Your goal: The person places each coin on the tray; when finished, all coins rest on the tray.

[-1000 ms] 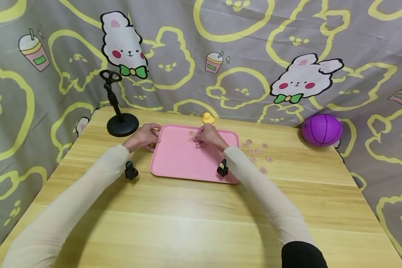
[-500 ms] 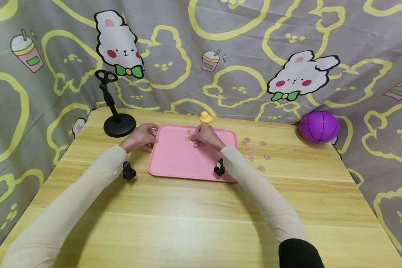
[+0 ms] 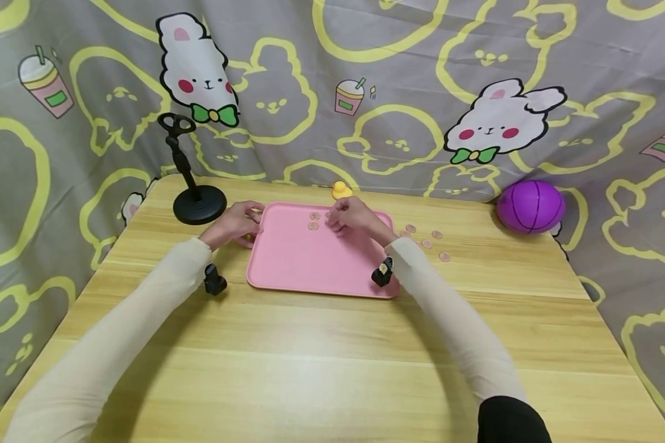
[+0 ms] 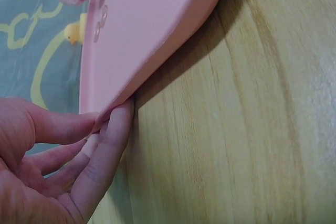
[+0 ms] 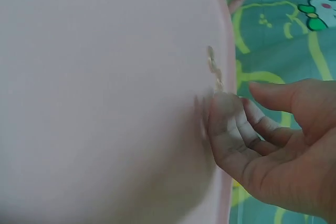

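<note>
The right hand (image 5: 273,145) is hovering with loosely curled fingers (image 5: 226,124) over the smooth pink plastic tray (image 5: 105,93), fingertips touching its surface. Two small round pinkish coins (image 5: 214,69) are lying just beyond the fingertips, near the tray's rim.

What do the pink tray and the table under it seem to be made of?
The pink tray looks like matte moulded plastic: even colour, rounded raised rim. The table shows pale wood grain with a soft sheen; solid wood or laminate, I cannot tell.
</note>
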The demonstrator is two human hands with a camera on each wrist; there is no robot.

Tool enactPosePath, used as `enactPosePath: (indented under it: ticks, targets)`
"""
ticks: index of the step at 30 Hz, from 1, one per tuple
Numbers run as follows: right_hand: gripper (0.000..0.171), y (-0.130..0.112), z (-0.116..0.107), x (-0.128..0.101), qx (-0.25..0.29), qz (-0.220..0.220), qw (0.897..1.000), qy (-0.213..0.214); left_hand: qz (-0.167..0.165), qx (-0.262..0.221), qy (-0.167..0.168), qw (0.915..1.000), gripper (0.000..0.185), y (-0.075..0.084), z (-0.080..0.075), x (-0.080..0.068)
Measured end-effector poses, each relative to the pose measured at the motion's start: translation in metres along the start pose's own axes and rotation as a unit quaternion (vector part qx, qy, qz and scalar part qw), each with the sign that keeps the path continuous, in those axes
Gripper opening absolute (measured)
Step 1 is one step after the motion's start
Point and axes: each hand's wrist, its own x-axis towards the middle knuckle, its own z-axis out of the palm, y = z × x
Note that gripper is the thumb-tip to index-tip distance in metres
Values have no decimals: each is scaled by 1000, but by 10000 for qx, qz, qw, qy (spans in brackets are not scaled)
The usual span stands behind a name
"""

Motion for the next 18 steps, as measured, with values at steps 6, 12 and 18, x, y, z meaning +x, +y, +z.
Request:
enactPosePath:
  ticks: [6,12,18]
  targets:
    - [25,-3,-21,-13,40,-123,9999,-70,-71,-2,-3,10000,65,0,0,1]
    - [24,0,-41,-22,-92,-81,9999,32,-58,2,-5,10000,67,-1,0,0]
    - [21,11,-60,-32,-256,-34,9993,260,-37,30,-12,10000,66,0,0,0]
